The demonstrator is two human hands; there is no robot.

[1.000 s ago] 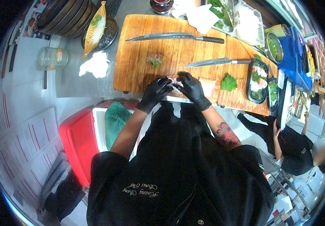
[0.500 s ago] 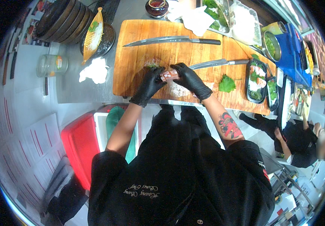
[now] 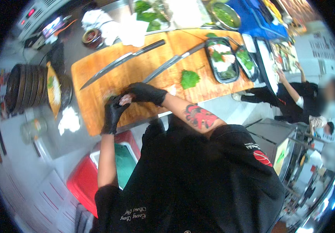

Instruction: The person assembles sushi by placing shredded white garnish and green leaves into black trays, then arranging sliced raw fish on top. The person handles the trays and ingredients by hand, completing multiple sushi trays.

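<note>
Both my hands wear black gloves and meet over the near left part of the wooden cutting board [image 3: 140,64]. A small pink-and-white block of food [image 3: 125,99] is pinched between them; its exact kind I cannot make out. My left hand [image 3: 114,113] closes on its left side, my right hand [image 3: 146,94] on its right. Behind them lies a long slicing knife [image 3: 111,68] with a black handle. A second knife [image 3: 167,66] points toward my right hand. To the right, a jagged green leaf [image 3: 190,79] rests flat on the board.
Black trays of food, one larger [image 3: 227,73] and one small [image 3: 248,64], sit at the board's right end. Beyond the board are a dark jar [image 3: 92,38], white cloths [image 3: 101,21] and a metal bowl [image 3: 225,16] of greens. A woven boat-shaped dish [image 3: 53,91] stands left. Co-workers are at right.
My view has swung to the right, so the board appears tilted and shifted left. Both hands still hold the pink-and-white block, now closer together and more hidden by the gloves.
</note>
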